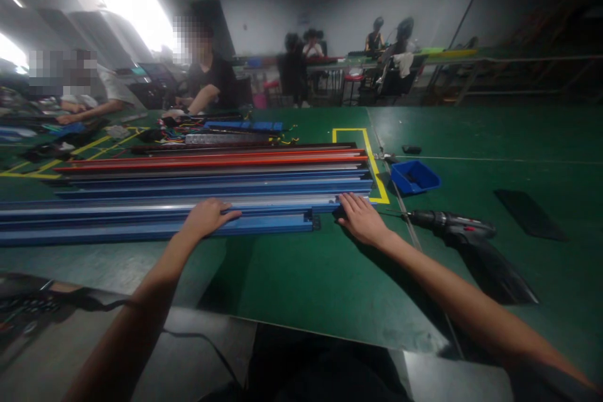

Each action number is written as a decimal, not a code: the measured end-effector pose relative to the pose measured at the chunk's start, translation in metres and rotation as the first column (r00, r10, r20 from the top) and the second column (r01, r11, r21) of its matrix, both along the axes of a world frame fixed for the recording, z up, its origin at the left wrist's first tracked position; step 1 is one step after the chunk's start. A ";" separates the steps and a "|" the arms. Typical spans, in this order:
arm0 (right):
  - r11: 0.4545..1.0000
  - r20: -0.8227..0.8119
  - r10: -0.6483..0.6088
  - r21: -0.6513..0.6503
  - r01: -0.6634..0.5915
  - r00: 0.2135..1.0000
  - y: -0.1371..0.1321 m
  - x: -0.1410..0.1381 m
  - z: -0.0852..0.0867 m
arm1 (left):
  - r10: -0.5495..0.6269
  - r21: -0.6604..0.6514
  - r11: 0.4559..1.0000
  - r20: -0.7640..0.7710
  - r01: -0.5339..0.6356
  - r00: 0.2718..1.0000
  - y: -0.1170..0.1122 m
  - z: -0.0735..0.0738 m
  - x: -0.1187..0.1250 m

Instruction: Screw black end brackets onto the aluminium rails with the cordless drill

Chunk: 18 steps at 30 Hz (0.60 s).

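Observation:
Long blue metal profiles (273, 223) lie side by side across the green table. My left hand (207, 217) is around one of the front ones, its fingers over the far side and its thumb stretched along the top. At the right end of the profile behind the frontmost, my right hand (362, 218) has its fingers over the top and its thumb on the near side. A black end piece (316, 221) sits at the right end of the frontmost profile. Just right of my right hand lies a black power drill (452, 226), its long thin bit pointing left.
Orange-edged profiles (282, 155) lie behind the blue ones, inside yellow tape (377, 182). A blue bin (414, 177) and a flat black object (530, 213) are at the right. Wires (176, 132) and co-workers are across the table.

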State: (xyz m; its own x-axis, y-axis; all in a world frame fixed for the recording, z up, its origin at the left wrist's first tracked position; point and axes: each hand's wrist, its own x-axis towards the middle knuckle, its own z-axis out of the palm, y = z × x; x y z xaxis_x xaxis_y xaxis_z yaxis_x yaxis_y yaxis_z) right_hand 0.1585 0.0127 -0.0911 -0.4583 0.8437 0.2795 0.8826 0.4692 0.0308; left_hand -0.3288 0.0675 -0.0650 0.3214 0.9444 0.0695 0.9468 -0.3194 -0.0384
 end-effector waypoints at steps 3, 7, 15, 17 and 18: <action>1.000 -0.032 0.019 0.013 -0.018 0.999 0.003 0.007 -0.007 | 0.012 0.003 1.000 0.003 -0.012 1.000 -0.005 -0.001 0.001; 0.999 -0.033 0.034 0.033 -0.033 0.999 -0.001 0.011 -0.007 | 0.009 0.009 1.000 0.021 -0.009 1.000 -0.011 0.000 0.002; 1.000 -0.036 0.015 0.016 -0.015 0.999 -0.014 0.009 0.000 | 0.022 0.026 0.999 0.049 -0.023 0.999 -0.020 0.001 0.006; 1.000 -0.045 0.004 0.011 -0.003 0.999 -0.018 0.010 -0.001 | 0.022 0.029 0.999 0.054 -0.024 0.998 -0.023 -0.001 0.006; 1.000 -0.049 -0.001 0.007 0.001 0.999 -0.020 0.010 -0.001 | 0.023 0.027 0.999 0.056 -0.024 0.998 -0.024 -0.002 0.006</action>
